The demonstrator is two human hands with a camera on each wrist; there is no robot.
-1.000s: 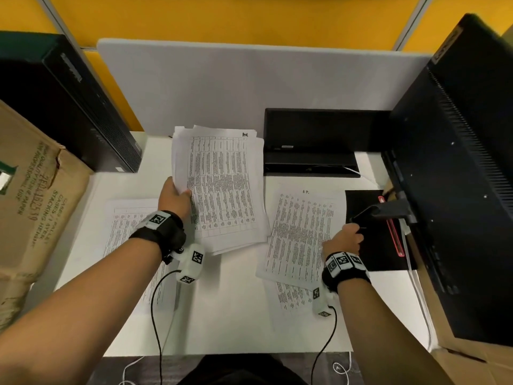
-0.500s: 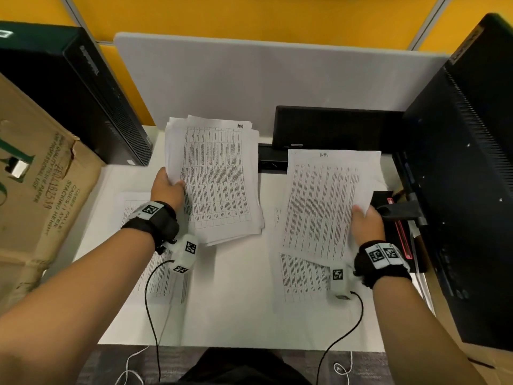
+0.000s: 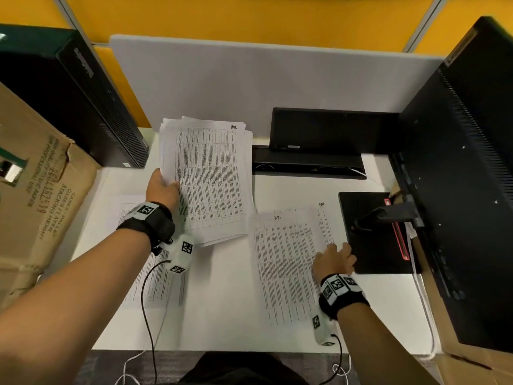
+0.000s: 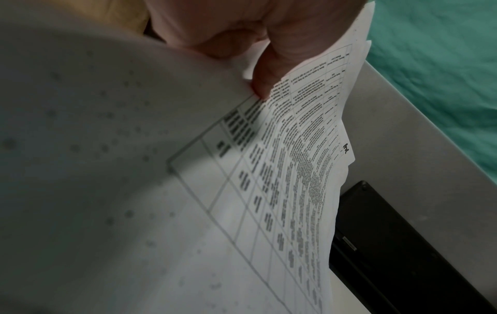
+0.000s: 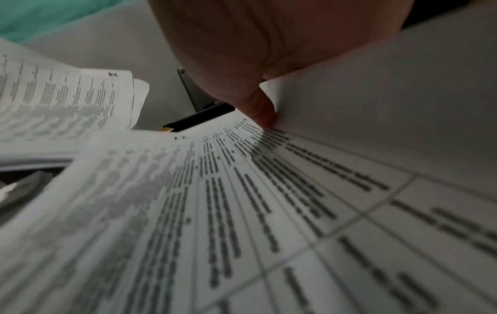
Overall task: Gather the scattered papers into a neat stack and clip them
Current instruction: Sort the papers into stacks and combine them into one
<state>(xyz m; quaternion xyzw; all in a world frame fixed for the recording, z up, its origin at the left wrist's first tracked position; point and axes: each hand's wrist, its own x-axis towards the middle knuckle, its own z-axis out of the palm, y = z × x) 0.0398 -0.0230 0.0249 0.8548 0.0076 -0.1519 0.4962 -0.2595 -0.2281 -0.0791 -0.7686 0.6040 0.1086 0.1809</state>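
My left hand (image 3: 163, 187) grips a thick stack of printed papers (image 3: 211, 179) by its left edge and holds it raised over the white table (image 3: 222, 307). In the left wrist view the thumb (image 4: 263, 85) presses on the stack's (image 4: 296, 170) top page. My right hand (image 3: 333, 259) is low on the table at the right edge of a printed sheet (image 3: 286, 259), which lies on a second sheet (image 3: 323, 215). Its thumb (image 5: 263, 114) sits on the sheet's (image 5: 215, 212) print; the fingers are hidden. Another loose sheet (image 3: 155, 279) lies under my left forearm.
A black monitor (image 3: 458, 190) fills the right side, its stand base (image 3: 372, 240) just beyond my right hand. A black computer tower (image 3: 69, 107) and a cardboard box (image 3: 41, 204) crowd the left. A black device (image 3: 319, 134) and a grey divider (image 3: 249, 79) close the back.
My right hand lifted a sheet off the table, then brought it down onto the sheet that lay beneath it. The left hand has kept the stack raised, nearly still.
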